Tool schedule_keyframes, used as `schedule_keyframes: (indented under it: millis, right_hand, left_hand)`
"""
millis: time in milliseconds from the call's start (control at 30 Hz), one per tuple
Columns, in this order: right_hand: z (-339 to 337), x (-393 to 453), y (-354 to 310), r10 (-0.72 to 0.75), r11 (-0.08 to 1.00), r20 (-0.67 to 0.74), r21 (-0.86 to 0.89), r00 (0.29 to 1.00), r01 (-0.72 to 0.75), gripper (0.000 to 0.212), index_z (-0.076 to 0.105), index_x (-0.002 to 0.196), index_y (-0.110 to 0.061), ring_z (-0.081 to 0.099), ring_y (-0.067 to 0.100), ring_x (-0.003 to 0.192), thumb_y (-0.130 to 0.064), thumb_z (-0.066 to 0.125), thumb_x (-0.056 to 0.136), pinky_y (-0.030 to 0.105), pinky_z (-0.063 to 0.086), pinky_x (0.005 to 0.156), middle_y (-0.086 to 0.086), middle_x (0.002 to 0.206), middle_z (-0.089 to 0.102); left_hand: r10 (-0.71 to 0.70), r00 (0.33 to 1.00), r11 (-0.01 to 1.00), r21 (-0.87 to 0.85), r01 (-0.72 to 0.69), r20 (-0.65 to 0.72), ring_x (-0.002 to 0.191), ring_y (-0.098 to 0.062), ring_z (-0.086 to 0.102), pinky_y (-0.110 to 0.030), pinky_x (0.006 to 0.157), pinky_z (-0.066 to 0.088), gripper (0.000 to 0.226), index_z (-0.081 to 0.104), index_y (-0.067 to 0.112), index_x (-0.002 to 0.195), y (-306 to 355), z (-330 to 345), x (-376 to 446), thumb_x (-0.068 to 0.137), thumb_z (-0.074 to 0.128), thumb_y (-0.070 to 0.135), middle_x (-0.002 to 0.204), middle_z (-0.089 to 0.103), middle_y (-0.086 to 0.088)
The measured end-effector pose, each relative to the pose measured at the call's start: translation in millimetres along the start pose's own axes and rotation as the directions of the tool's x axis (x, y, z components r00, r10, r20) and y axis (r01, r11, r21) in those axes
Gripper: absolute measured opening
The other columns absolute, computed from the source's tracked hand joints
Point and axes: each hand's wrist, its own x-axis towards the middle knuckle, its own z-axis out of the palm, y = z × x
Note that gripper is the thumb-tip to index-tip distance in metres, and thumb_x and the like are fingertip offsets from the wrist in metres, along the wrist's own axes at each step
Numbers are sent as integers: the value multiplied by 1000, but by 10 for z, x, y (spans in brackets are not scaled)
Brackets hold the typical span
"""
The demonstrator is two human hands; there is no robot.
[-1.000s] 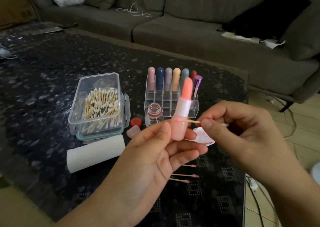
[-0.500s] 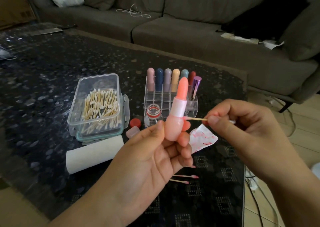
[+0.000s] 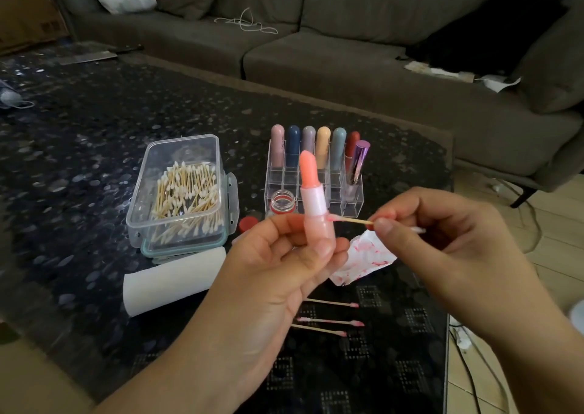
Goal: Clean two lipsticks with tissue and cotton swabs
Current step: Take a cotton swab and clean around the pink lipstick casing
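My left hand [image 3: 278, 265] grips an uncapped pink lipstick [image 3: 313, 199] upright by its base, the coral stick extended. My right hand [image 3: 442, 240] pinches a cotton swab [image 3: 357, 221] by its wooden stem; the pink-stained tip touches the right side of the lipstick where the inner sleeve meets the base. A crumpled tissue [image 3: 363, 260] smeared with red lies on the table between and below my hands. Three used swabs [image 3: 331, 320] with pink tips lie on the table below the lipstick.
A clear box of cotton swabs [image 3: 181, 192] stands at the left, a tissue roll [image 3: 170, 279] in front of it. A clear organiser [image 3: 316, 173] holds several capped lipsticks; a small open jar [image 3: 282, 203] and red cap [image 3: 248, 224] stand nearby. Sofa behind, table edge at right.
The lipstick has turned more upright in my left hand. The swab tip has moved back onto the lipstick's side at the sleeve joint.
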Motion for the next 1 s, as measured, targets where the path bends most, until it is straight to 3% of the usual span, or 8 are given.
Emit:
schedule_keyframes:
  millis: [167, 300, 433, 533, 667, 800, 1000]
  right_hand:
    - [42, -5, -38, -18, 1000, 27, -16, 999, 19, 19, 67, 76, -21, 50, 8, 47, -39, 60, 72, 10, 39, 46, 6, 63, 61]
    - [90, -10, -42, -38, 997, 19, -72, 999, 39, 3, 67, 74, -22, 54, 20, 52, -25, 67, 74, 14, 43, 48, 6, 61, 62]
    - [47, -5, -58, -37, 995, 13, -88, 999, 38, 9, 67, 75, -22, 51, 22, 51, -30, 68, 74, 10, 40, 46, 12, 63, 60]
    - [92, -12, -50, -32, 994, 32, -99, 999, 35, 6, 68, 71, -20, 52, 21, 52, -24, 66, 75, 12, 41, 47, 10, 62, 61]
    - [52, -2, -72, 24, 996, 23, -86, 999, -22, 12, 68, 69, -20, 52, 16, 50, -28, 67, 78, 14, 42, 46, 7, 62, 62]
    - [-66, 12, 15, 116, 993, -94, 7, 989, -116, 13, 67, 67, -16, 44, 3, 46, -19, 64, 79, 8, 35, 44, -4, 49, 53]
    - [-173, -53, 119, 265, 964, -152, 19, 952, -265, 16, 67, 69, -14, 42, -1, 38, -10, 63, 83, 5, 29, 39, -10, 42, 52]
  left_hand:
    - [61, 997, 972, 231, -46, -55, 81, -19, 70, -31, 77, 57, 29, 75, 21, 74, -24, -10, 15, 51, 83, 5, 72, 73, 0]
    - [103, 991, 964, 256, -77, -90, 70, -11, 68, -21, 66, 56, 29, 70, 17, 71, -31, -13, 11, 49, 85, 6, 69, 71, 0]
    - [143, 983, 950, 296, -105, -112, 66, -7, 66, -15, 61, 51, 38, 66, 19, 70, -43, -20, 19, 41, 87, 6, 65, 69, 3]
    - [151, 984, 943, 313, -114, -97, 66, -6, 65, -13, 60, 50, 35, 64, 13, 77, -50, -16, 8, 44, 76, 15, 66, 69, 3]
    - [142, 988, 913, 394, -107, -61, 72, -4, 65, -15, 66, 49, 25, 67, 18, 76, -58, -44, 8, 52, 75, 21, 70, 70, 5]
    - [166, 982, 831, 550, -89, -92, 80, -7, 66, -23, 76, 47, 19, 69, 22, 84, -90, -153, 59, 70, 74, 9, 82, 73, 6]
    - [262, 961, 589, 803, -90, -84, 71, -1, 67, -18, 70, 49, 16, 67, 27, 75, -237, -227, 134, 75, 74, 13, 74, 72, 8]
